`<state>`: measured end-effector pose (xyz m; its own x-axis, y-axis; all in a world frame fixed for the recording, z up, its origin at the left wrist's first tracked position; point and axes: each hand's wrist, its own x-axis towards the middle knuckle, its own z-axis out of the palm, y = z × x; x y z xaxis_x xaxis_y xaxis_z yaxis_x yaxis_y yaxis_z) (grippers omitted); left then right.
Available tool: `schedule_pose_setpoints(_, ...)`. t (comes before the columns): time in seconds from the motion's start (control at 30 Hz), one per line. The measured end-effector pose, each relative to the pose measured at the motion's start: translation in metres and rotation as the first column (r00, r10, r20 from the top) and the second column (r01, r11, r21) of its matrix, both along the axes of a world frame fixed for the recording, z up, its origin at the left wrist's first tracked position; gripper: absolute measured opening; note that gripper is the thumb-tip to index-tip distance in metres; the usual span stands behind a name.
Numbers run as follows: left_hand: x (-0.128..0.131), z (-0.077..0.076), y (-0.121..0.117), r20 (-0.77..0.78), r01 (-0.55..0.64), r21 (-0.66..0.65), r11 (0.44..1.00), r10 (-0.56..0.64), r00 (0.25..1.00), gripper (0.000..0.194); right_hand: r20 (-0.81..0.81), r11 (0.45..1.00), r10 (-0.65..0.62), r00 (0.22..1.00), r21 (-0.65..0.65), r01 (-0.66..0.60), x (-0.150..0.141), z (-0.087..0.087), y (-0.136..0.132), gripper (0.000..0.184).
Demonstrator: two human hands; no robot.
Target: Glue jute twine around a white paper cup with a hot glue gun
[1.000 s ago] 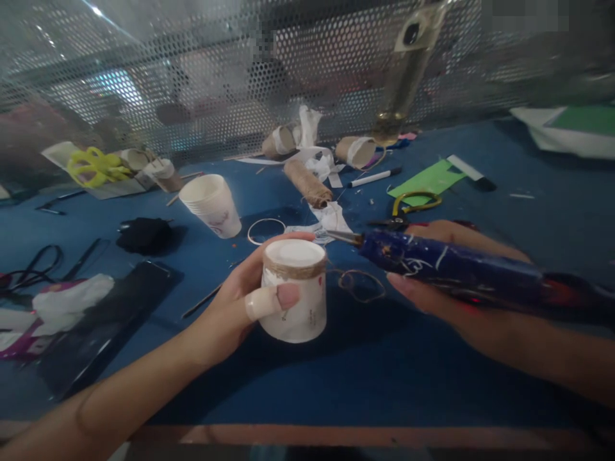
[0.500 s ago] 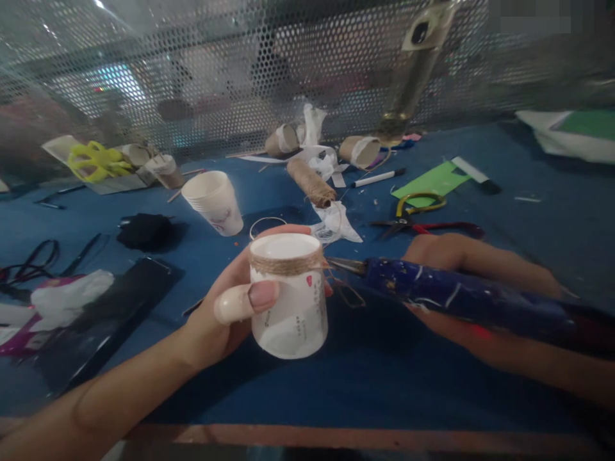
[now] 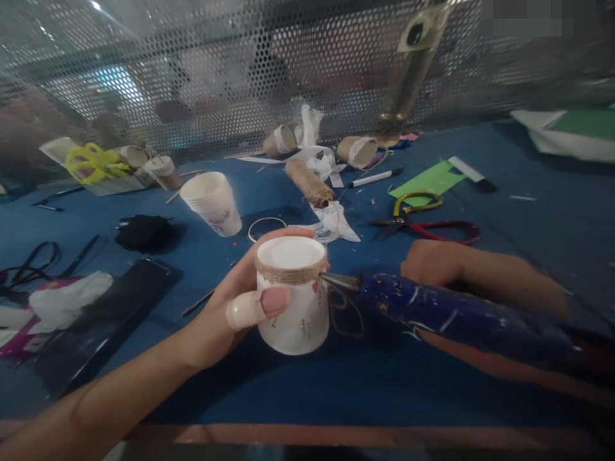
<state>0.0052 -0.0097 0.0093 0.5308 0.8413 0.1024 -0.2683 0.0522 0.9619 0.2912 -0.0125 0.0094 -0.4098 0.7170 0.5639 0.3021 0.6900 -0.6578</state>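
My left hand (image 3: 230,314) is wrapped around an upside-down white paper cup (image 3: 294,301), thumb in front with a bandage on it. A band of brown twine (image 3: 288,274) runs round the cup just below its upturned base. My right hand (image 3: 461,272) grips a dark blue glue gun (image 3: 446,314). The gun's metal nozzle (image 3: 336,280) touches the cup's right side at the twine band. A loose loop of twine hangs below the nozzle.
On the blue table (image 3: 365,384): a stack of white cups (image 3: 212,203), a twine spool (image 3: 308,182), scissors with yellow and red handles (image 3: 423,218), a marker (image 3: 375,178), green paper (image 3: 427,179), yellow scissors (image 3: 93,163), a black phone (image 3: 106,320). A perforated metal screen (image 3: 216,77) stands behind.
The glue gun came down and left until its nozzle met the cup at the twine band. The cup shifted slightly in my left hand.
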Motion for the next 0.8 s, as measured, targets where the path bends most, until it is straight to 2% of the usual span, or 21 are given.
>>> schedule_pose_setpoints(0.2,-0.0002,-0.0042,0.0004,-0.122,-0.056,0.078,0.995,0.065,0.990,0.064,0.131,0.998,0.014,0.991,0.052,-0.021,0.0057,0.0039,0.0040,0.022)
schedule_pose_setpoints(0.3,0.0008,-0.0041,0.0011,-0.153,-0.093,0.077,0.993,0.103,0.983,0.068,0.173,0.996,0.019,0.985,0.088,-0.034,0.0070,0.0055,0.0045,0.024)
schedule_pose_setpoints(0.43,0.0002,-0.0033,0.0021,-0.137,-0.111,0.069,0.991,0.119,0.983,0.067,0.170,0.994,-0.058,0.984,0.102,0.041,0.0053,0.0052,0.0021,0.024)
schedule_pose_setpoints(0.8,0.0003,-0.0042,0.0016,-0.125,-0.092,0.067,0.993,0.100,0.987,0.064,0.174,0.995,-0.065,0.983,0.087,0.050,0.0061,0.0022,-0.0025,0.020)
